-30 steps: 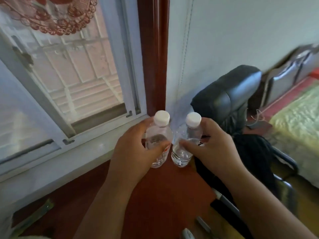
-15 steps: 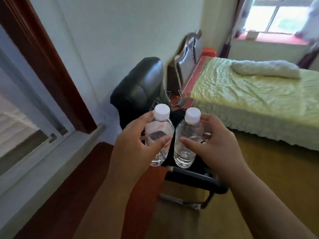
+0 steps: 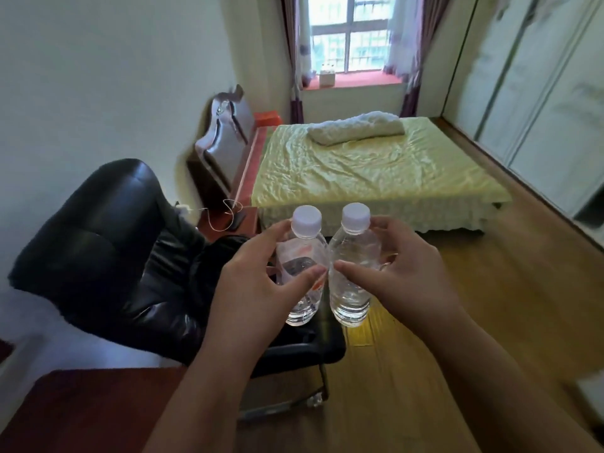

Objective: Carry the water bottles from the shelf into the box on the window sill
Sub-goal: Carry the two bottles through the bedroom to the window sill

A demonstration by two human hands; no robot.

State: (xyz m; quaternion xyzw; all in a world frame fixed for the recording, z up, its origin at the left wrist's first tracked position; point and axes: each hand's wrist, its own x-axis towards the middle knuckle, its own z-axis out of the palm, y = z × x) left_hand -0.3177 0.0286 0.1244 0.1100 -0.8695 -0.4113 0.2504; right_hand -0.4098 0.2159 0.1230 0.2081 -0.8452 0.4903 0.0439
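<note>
I hold two small clear water bottles with white caps upright, side by side in front of my chest. My left hand (image 3: 251, 289) grips the left bottle (image 3: 302, 253), which has a red-printed label. My right hand (image 3: 402, 276) grips the right bottle (image 3: 351, 289). The two bottles touch at their shoulders. Far across the room a pale box (image 3: 327, 78) stands on the red window sill (image 3: 362, 80), with bottle tops showing above it. The shelf is out of view.
A black leather office chair (image 3: 98, 250) stands close on my left. A bed (image 3: 369, 171) with a green cover and rolled blanket fills the middle of the room. A wooden floor strip (image 3: 523, 256) runs along its right side past white wardrobe doors (image 3: 539, 93). A dark red desk corner (image 3: 81, 410) is at bottom left.
My view has swung right, from the near window and wall to the bed, far window and sill box. Both hands keep the bottles in the same grip, now over the chair's seat edge.
</note>
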